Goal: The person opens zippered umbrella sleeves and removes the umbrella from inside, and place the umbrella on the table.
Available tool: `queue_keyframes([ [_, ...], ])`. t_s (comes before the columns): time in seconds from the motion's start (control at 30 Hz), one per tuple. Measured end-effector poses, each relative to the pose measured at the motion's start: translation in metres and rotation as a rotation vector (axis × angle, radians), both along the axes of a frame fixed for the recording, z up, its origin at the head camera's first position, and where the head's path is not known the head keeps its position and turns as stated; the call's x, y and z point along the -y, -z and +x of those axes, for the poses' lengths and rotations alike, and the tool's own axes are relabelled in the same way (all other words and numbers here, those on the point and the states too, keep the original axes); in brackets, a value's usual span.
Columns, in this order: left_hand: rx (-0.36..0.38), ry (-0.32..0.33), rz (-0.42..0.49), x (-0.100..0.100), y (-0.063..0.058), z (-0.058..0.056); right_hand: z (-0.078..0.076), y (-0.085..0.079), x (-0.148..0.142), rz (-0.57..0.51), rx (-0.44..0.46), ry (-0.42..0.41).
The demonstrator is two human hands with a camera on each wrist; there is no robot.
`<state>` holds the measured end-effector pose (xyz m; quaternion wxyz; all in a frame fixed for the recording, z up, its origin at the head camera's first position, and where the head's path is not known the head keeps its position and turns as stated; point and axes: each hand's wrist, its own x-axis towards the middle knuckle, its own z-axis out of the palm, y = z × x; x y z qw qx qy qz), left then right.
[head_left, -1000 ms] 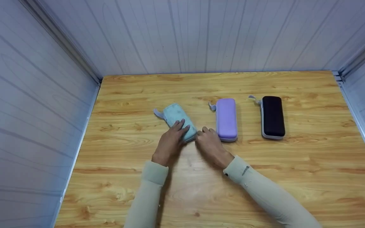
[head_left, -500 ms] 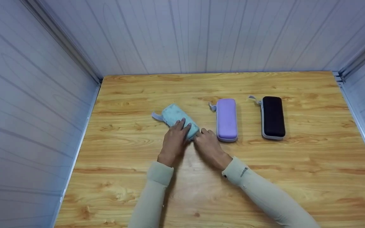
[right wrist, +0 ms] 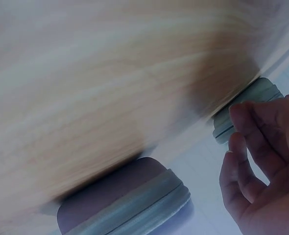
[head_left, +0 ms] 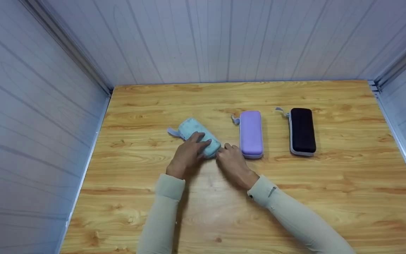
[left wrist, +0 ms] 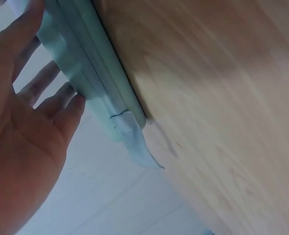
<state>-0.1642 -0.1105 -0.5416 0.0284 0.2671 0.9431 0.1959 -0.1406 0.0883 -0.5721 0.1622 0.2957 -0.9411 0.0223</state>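
Note:
A light teal zipper case (head_left: pixel 191 127) lies slanted on the wooden table, its pale strap (head_left: pixel 173 132) at the far left end. My left hand (head_left: pixel 186 155) touches it from the near left, extended fingers resting over its top. In the left wrist view the case's zipped side (left wrist: pixel 93 63) and strap (left wrist: pixel 134 139) show. My right hand (head_left: pixel 232 160) is at the near right end of the teal case, fingers curled. In the right wrist view its thumb and fingertip pinch at the case's end (right wrist: pixel 254 95); the pinched spot is hidden.
A purple zipper case (head_left: pixel 251 132) lies just right of my right hand. Farther right is a black zipper case (head_left: pixel 302 130), strap to the left. White panels (head_left: pixel 174 42) border the wooden table (head_left: pixel 146 106) at the back and both sides.
The teal case has turned slightly and its strap end has shifted left. My left hand moved right, then back left, its fingers now more bent. My right hand stays at the case's end.

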Motion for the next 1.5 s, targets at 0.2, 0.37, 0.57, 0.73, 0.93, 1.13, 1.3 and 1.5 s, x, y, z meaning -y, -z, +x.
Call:
queue_keyframes([
  [0.2,-0.045,-0.053,0.016,-0.005,0.005,0.006,0.000,-0.001,0.000,0.001,-0.012,0.008],
  [0.37,-0.089,-0.104,-0.028,-0.011,0.009,0.009,0.001,0.000,0.000,0.002,-0.029,0.017],
  [0.57,-0.127,-0.168,-0.091,-0.021,0.013,0.012,0.003,0.001,0.001,-0.023,-0.043,0.013],
  [0.73,-0.194,-0.217,-0.123,-0.029,0.016,0.013,0.003,0.001,0.001,-0.014,-0.050,0.035],
  [0.93,-0.209,-0.280,-0.148,-0.038,0.016,0.015,0.003,0.002,0.003,0.005,-0.071,0.075],
  [1.13,-0.219,-0.351,-0.157,-0.047,0.018,0.017,0.004,0.002,0.005,-0.001,-0.083,0.097],
  [1.3,-0.204,-0.391,-0.136,-0.052,0.017,0.019,0.004,0.001,0.006,-0.001,-0.074,0.111],
  [1.5,-0.199,-0.431,-0.152,-0.057,0.019,0.019,0.005,0.001,0.007,-0.022,-0.044,0.108],
])
